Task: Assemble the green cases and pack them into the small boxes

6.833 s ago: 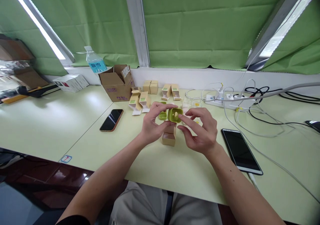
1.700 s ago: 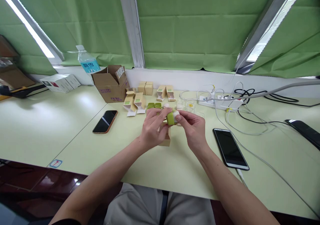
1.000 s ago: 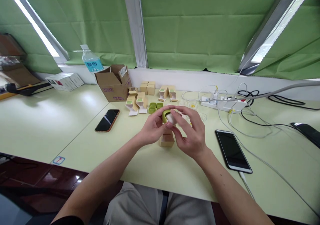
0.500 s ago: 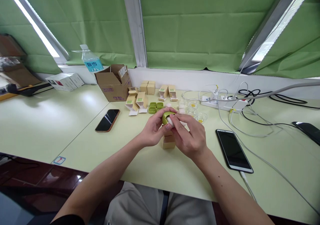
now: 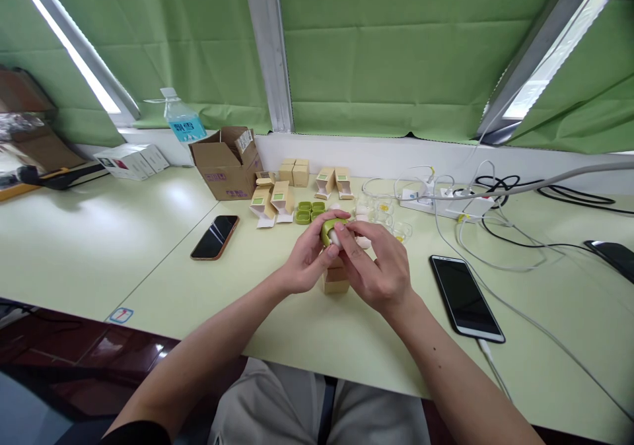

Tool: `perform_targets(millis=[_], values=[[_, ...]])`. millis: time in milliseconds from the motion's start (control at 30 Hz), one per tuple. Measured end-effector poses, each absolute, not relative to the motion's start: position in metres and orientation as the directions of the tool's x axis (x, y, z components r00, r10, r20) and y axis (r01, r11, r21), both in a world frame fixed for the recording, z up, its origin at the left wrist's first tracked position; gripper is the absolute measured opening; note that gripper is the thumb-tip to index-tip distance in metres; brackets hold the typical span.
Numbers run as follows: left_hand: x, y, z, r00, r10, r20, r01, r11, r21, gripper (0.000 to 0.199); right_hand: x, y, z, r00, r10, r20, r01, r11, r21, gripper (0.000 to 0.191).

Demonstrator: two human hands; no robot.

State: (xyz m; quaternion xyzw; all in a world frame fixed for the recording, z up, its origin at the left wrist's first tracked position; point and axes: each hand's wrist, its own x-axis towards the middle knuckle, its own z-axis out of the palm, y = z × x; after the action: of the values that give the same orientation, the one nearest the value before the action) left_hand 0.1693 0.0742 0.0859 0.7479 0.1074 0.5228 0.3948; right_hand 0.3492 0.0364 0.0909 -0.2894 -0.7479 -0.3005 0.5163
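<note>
Near the middle of the table, my left hand (image 5: pixel 310 257) is wrapped round a green rounded case (image 5: pixel 326 231). A white rounded piece (image 5: pixel 335 237) sits at the case's opening. My right hand (image 5: pixel 379 263) has its fingers closed on the white piece, pressed against the case. Below the hands a small cardboard box (image 5: pixel 336 282) stands on the table, partly covered by them. Just behind the hands are several green square pieces (image 5: pixel 304 216) and, to the right, clear plastic cups (image 5: pixel 402 232) with pale round items among them.
Opened small boxes (image 5: pixel 282 201) and a brown carton (image 5: pixel 225 171) stand behind. A phone (image 5: pixel 214 238) lies left, another phone (image 5: pixel 466 298) with a cable right. A power strip (image 5: pixel 446 204) with tangled cables is at the back right. A water bottle (image 5: pixel 184 123) stands by the window.
The right fingers have shifted slightly over the white piece at the case's opening. Both hands remain in nearly the same place, and the whole view has moved a little.
</note>
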Motion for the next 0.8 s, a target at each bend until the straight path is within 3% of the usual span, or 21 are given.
perform_targets(millis=[333,800], values=[[0.1685,0.0727,0.0946,0.485,0.650,0.586,-0.347,-0.472,0.811,0.050,0.3447,0.0359,0.0913,-0.277,0.183,0.943,0.751,0.654,0.093,0.075],[0.1666,0.0773,0.0903,0.497,0.631,0.596,-0.354,-0.480,0.803,0.050,0.3439,0.0377,0.0910,-0.279,0.215,0.936,0.755,0.652,0.076,0.075]])
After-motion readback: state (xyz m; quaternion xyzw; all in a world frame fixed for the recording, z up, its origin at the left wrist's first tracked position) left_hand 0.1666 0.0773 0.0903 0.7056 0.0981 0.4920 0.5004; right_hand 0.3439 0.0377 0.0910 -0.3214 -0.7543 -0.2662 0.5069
